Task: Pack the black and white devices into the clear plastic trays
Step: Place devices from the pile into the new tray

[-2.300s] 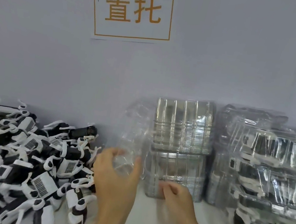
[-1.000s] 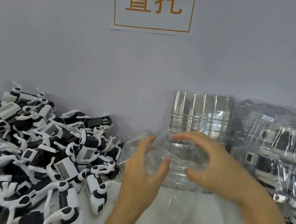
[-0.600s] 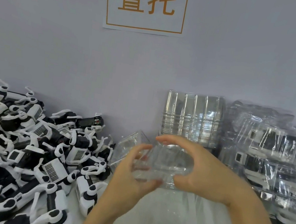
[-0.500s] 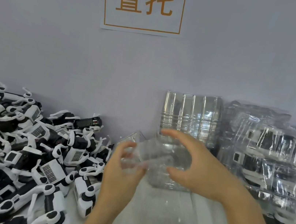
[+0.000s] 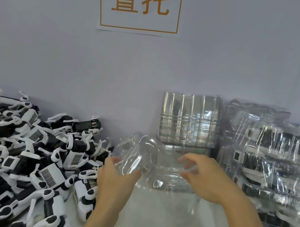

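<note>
Worktop (image 5: pixel 158 223) runs along a grey wall bearing a sign (image 5: pixel 141 5). Device pile (image 5: pixel 22 152) fills its left side; packed trays (image 5: pixel 273 165) sit right, stacked empty trays (image 5: pixel 189 119) between. Left hand (image 5: pixel 115 180) and right hand (image 5: pixel 207 178) each have a closed grip on one clear tray (image 5: pixel 149 162), held above the worktop.

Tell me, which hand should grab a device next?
Probably the left hand: it is right beside the device pile. The right hand is farther away and could keep the clear tray.
</note>
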### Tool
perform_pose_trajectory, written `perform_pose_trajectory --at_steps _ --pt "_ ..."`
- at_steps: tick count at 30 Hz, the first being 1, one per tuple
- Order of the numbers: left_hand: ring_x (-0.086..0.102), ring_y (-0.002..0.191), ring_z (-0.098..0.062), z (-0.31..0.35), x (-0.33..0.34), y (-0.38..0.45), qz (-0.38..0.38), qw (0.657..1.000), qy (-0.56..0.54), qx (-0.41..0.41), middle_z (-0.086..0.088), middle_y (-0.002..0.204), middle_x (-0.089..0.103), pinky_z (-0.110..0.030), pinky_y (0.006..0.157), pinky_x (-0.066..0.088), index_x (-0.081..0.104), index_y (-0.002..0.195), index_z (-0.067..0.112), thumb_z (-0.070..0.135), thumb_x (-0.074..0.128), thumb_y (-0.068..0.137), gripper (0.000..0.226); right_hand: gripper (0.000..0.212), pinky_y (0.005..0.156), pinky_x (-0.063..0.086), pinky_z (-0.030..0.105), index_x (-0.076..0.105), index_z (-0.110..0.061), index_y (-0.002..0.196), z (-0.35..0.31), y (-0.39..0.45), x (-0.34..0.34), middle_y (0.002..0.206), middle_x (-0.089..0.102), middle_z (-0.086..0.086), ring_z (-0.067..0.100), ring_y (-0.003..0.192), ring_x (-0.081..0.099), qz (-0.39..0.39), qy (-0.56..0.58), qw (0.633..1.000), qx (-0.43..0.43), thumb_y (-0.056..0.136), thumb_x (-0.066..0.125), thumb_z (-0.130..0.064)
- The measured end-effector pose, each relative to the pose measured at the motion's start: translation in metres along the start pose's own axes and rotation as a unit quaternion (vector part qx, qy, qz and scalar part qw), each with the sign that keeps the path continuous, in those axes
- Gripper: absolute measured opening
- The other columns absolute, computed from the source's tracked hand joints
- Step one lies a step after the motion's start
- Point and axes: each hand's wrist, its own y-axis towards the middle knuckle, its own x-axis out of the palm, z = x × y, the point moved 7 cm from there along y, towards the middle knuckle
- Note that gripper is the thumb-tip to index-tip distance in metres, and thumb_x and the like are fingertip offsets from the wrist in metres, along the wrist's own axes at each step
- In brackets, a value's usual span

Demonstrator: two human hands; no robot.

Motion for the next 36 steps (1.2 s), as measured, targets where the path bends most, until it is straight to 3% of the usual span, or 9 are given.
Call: perform_pose_trajectory --at_steps 4,7,11,14,19,24,29,33,36 --pt "0.054 0.112 -0.007 0.016 0.002 -0.005 -0.073 0.994 -0.065 0.045 0.013 0.119 0.057 -0.027 0.085 0.041 0.059 0.116 0.034 0.041 0.074 0.084 0.036 0.037 0.065 0.045 0.012 0.058 -0.037 0.121 0.014 0.002 0.006 0.109 0.056 -0.018 -0.004 0.089 0.059 -0.045 -0.027 0.998 0.031 0.097 0.060 -0.009" --pt "0.056 0.100 -0.003 0.018 -0.014 -0.004 0.022 0.993 -0.100 0.065 0.006 0.115 0.062 -0.017 0.072 0.038 0.066 0.102 0.029 0.028 0.062 0.093 0.010 0.045 0.072 0.048 0.018 0.053 -0.041 0.117 0.020 0.001 0.015 0.110 0.055 -0.014 0.003 0.094 0.059 -0.087 -0.027 0.995 0.049 0.093 0.065 -0.006" --pt "0.047 0.115 -0.017 0.020 -0.036 -0.003 0.150 0.962 0.210 0.091 0.001 0.124 0.056 -0.035 0.098 0.039 0.065 0.107 0.027 0.029 0.064 0.090 0.017 0.042 0.086 0.050 0.024 0.060 -0.039 0.116 0.022 0.001 0.037 0.114 0.057 -0.013 0.007 0.103 0.058 -0.133 -0.043 0.989 0.047 0.090 0.070 -0.008" --pt "0.034 0.129 -0.030 0.001 -0.034 -0.001 0.089 0.910 0.405 0.005 -0.003 0.136 0.044 -0.046 0.108 0.028 0.055 0.119 0.029 0.038 0.056 0.090 0.031 0.043 0.087 0.045 0.021 0.058 -0.037 0.126 0.025 0.003 0.054 0.123 0.056 -0.011 0.010 0.110 0.055 -0.137 -0.049 0.988 0.048 0.092 0.069 -0.012" --pt "0.028 0.133 -0.032 -0.024 -0.032 -0.002 0.016 0.866 0.495 -0.063 -0.010 0.136 0.031 -0.046 0.102 0.039 0.041 0.131 0.013 0.018 0.047 0.095 0.037 0.057 0.085 0.047 0.020 0.044 -0.042 0.141 0.027 0.005 0.060 0.132 0.050 -0.011 0.007 0.110 0.054 -0.124 -0.015 0.991 0.050 0.093 0.067 -0.025" --pt "0.034 0.130 -0.032 -0.022 -0.036 -0.001 0.047 0.859 0.509 -0.031 -0.010 0.135 0.036 -0.035 0.087 0.045 0.034 0.127 0.008 0.017 0.051 0.096 0.036 0.055 0.073 0.047 0.017 0.036 -0.045 0.144 0.024 0.007 0.058 0.121 0.050 -0.014 0.002 0.101 0.055 -0.093 0.017 0.995 0.033 0.096 0.059 -0.028" --pt "0.033 0.129 -0.031 -0.029 -0.042 0.003 0.056 0.858 0.511 -0.015 -0.009 0.137 0.034 -0.031 0.095 0.042 0.050 0.126 0.012 0.013 0.046 0.098 0.028 0.051 0.078 0.045 0.017 0.041 -0.043 0.142 0.025 0.008 0.064 0.122 0.048 -0.014 0.006 0.107 0.053 -0.103 0.009 0.994 0.027 0.097 0.058 -0.027" --pt "0.042 0.120 -0.034 -0.023 -0.049 0.004 0.097 0.874 0.477 0.003 -0.014 0.130 0.047 -0.035 0.094 0.038 0.056 0.113 0.007 0.008 0.047 0.094 0.021 0.040 0.083 0.042 0.015 0.053 -0.043 0.128 0.031 0.010 0.069 0.119 0.049 -0.015 0.003 0.107 0.052 -0.097 0.000 0.995 0.022 0.097 0.061 -0.019" --pt "0.041 0.117 -0.039 -0.013 -0.057 0.004 0.136 0.900 0.414 0.008 -0.021 0.124 0.051 -0.044 0.086 0.040 0.058 0.108 0.000 0.002 0.049 0.090 0.019 0.031 0.067 0.038 0.005 0.060 -0.040 0.116 0.032 0.014 0.072 0.111 0.051 -0.020 -0.011 0.092 0.048 -0.065 0.007 0.998 0.010 0.097 0.061 -0.016"
